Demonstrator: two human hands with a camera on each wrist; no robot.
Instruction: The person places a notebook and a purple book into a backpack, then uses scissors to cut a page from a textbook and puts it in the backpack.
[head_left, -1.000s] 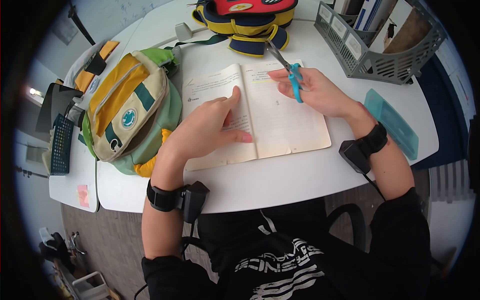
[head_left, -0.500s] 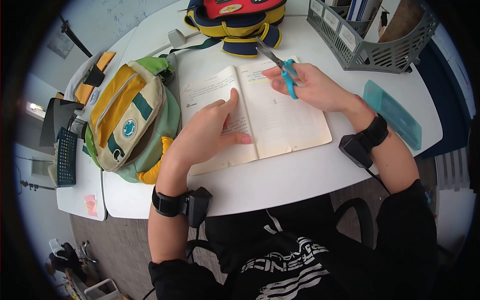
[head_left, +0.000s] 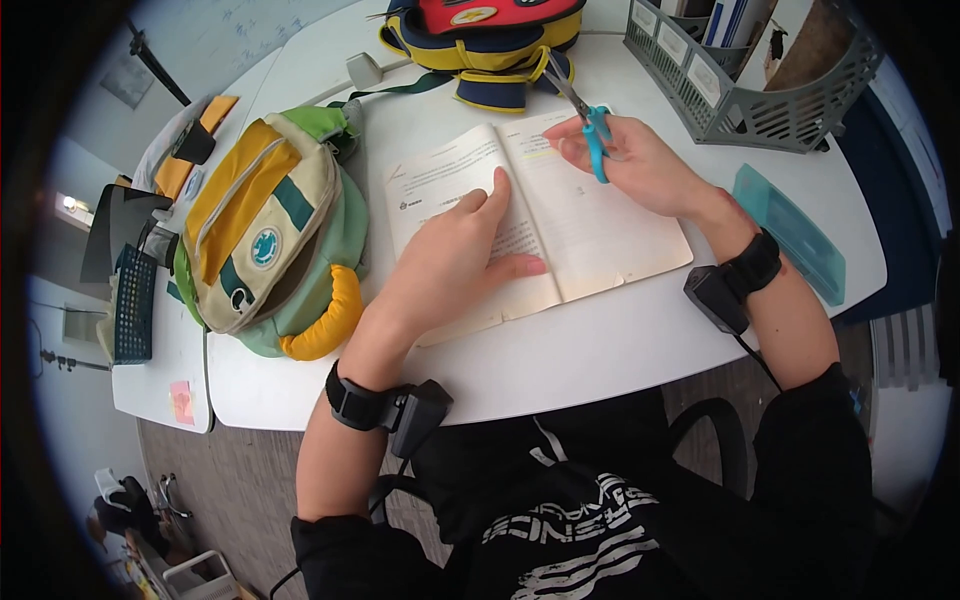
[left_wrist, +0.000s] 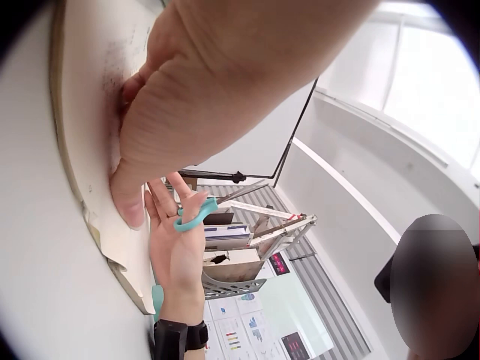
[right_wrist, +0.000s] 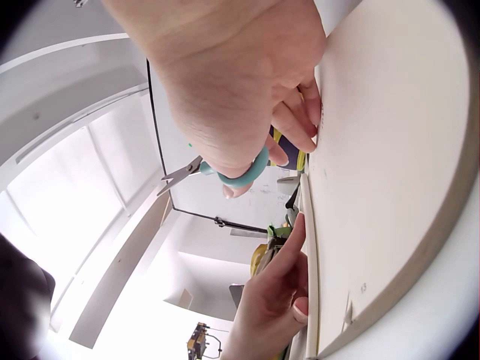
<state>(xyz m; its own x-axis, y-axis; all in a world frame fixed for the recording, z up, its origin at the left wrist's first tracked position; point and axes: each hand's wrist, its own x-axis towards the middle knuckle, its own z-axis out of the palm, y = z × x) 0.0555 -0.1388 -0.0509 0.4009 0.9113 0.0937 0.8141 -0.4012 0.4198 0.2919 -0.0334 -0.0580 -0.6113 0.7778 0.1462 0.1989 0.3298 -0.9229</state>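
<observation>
1. Head view: the left hand lies flat, fingers straight, pressing the open book at its spine.
2. The right hand grips the blue-handled scissors, fingers through the loops, at the right page's far edge; blades point up and away.
3. Left of the left hand lies a green-yellow backpack; beyond the right hand, a grey file rack.
</observation>
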